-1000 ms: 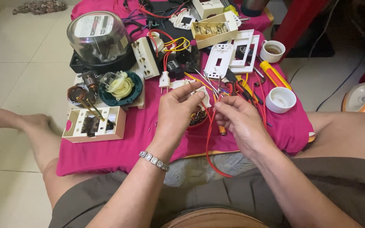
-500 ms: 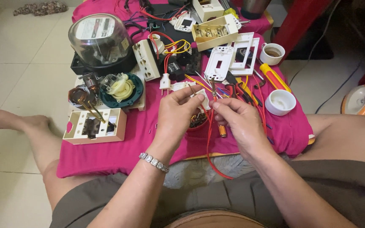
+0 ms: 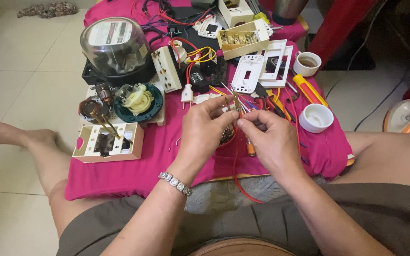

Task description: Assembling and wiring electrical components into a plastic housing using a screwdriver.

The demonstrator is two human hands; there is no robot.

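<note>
The left hand (image 3: 205,130), a silver link bracelet (image 3: 175,183) on its wrist, and the right hand (image 3: 269,142) meet above the magenta cloth (image 3: 134,166). Both pinch a thin red wire (image 3: 236,163) with thumb and forefinger pressed together; the wire runs down from the fingertips and loops toward the lap. What small piece the left fingertips also grip cannot be told. Just beyond the fingers lie a white wall plug (image 3: 186,93) and a white switch plate (image 3: 247,73). Right of the right fingers stands a small white bowl (image 3: 315,118), with a yellow-handled screwdriver (image 3: 309,90) beyond it. Left of the left fingers sits a cream plastic box (image 3: 108,142); farther off, a glass-domed electricity meter (image 3: 116,45).
</note>
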